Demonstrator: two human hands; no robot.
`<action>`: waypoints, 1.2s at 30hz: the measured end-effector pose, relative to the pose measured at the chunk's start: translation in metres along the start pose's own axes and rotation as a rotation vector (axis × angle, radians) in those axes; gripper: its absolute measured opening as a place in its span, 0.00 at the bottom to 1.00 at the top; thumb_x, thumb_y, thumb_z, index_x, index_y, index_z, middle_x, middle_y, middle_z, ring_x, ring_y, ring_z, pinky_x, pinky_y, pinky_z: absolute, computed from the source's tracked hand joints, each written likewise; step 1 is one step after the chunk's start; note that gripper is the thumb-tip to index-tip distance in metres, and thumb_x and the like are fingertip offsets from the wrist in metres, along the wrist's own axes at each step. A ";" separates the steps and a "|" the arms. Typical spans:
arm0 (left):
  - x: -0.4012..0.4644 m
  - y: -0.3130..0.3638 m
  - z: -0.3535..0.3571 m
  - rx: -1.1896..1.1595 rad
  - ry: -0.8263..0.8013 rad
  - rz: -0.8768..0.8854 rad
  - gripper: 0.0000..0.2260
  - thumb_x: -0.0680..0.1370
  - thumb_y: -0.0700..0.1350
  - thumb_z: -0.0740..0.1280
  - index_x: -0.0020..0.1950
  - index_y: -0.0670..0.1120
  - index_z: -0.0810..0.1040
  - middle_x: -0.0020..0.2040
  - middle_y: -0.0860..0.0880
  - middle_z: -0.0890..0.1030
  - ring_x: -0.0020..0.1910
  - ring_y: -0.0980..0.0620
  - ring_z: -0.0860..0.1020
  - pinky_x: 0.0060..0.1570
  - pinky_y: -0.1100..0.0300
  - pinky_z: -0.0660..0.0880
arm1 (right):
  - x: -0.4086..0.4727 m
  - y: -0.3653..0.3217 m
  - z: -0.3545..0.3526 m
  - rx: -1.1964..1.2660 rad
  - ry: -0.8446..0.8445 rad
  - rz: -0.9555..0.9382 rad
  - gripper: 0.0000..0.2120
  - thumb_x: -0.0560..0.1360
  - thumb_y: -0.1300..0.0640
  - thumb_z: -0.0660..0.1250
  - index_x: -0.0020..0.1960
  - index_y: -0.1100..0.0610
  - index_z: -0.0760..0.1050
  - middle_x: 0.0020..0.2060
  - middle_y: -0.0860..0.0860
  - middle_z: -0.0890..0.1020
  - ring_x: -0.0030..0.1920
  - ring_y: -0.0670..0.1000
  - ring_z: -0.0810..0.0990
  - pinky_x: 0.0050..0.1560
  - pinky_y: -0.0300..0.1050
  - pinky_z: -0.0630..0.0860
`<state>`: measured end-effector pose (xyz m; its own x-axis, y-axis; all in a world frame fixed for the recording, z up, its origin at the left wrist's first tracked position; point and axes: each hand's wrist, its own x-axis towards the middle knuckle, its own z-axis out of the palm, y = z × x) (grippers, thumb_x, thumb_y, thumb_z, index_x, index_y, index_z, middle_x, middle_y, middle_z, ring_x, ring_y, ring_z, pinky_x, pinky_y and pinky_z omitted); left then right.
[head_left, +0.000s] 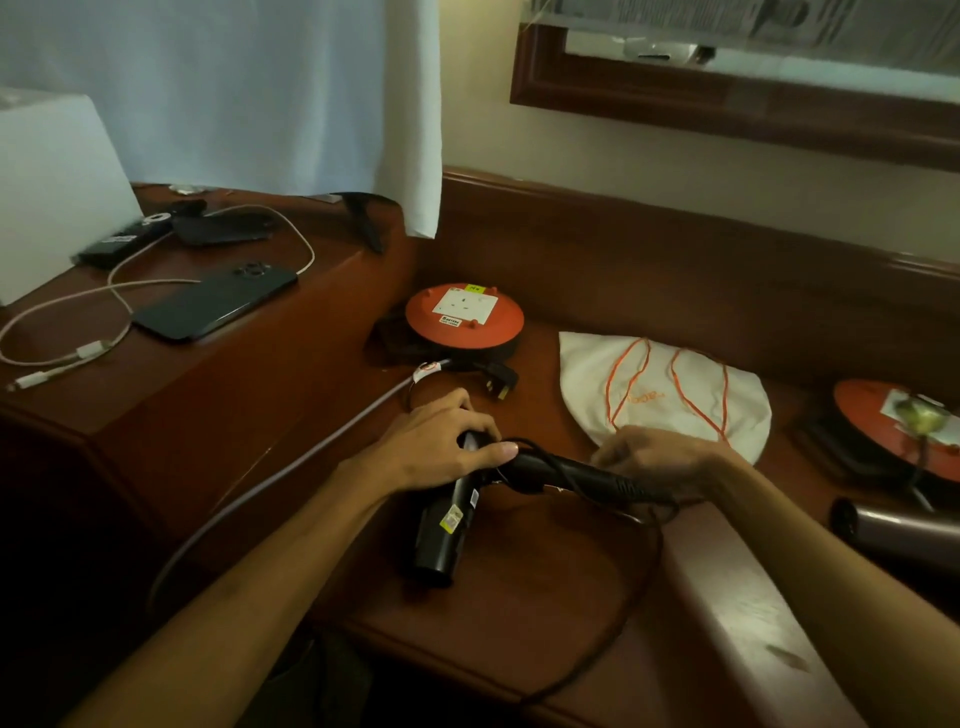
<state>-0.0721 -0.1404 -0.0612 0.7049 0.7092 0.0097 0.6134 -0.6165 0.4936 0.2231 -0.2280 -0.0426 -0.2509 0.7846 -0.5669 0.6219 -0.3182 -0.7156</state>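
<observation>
The left hand is gripping the black plastic hair dryer just in front of the round orange cable reel. Whether the right hand is pinching anything, I cannot tell. The thin black cord is looping slack and may be heading for a tangle or snag.

The hair dryer lies at the centre of the desk, under the left hand. The right hand is at its handle end. Its cord loops in front. Behind it sits a cable reel, with a plug just before the reel. A drawstring bag lies to the right of the reel, and a second reel lies further right. A phone rests on the raised cabinet at left.
</observation>
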 end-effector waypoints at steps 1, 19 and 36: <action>0.001 0.003 0.000 0.029 -0.016 -0.002 0.19 0.76 0.72 0.61 0.55 0.61 0.80 0.51 0.55 0.71 0.50 0.56 0.75 0.42 0.58 0.69 | 0.004 -0.005 -0.003 -0.096 0.092 -0.030 0.10 0.80 0.62 0.66 0.46 0.60 0.85 0.35 0.54 0.82 0.34 0.52 0.77 0.35 0.41 0.74; 0.008 0.045 -0.005 0.328 -0.254 -0.080 0.24 0.74 0.72 0.62 0.62 0.59 0.79 0.55 0.49 0.65 0.67 0.42 0.67 0.52 0.48 0.62 | -0.013 -0.075 0.005 -0.076 -0.128 -0.201 0.08 0.81 0.68 0.63 0.55 0.72 0.77 0.37 0.58 0.81 0.31 0.53 0.74 0.33 0.43 0.73; 0.003 0.030 -0.014 0.227 -0.209 -0.111 0.27 0.71 0.76 0.61 0.62 0.62 0.78 0.51 0.53 0.67 0.57 0.50 0.72 0.49 0.51 0.69 | -0.046 -0.082 -0.037 -0.789 0.188 0.120 0.07 0.79 0.53 0.69 0.44 0.54 0.81 0.37 0.53 0.83 0.32 0.52 0.79 0.33 0.44 0.75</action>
<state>-0.0563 -0.1519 -0.0343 0.6726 0.7053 -0.2240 0.7379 -0.6164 0.2749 0.2113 -0.2183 0.0577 -0.0643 0.8675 -0.4932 0.9932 0.0073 -0.1166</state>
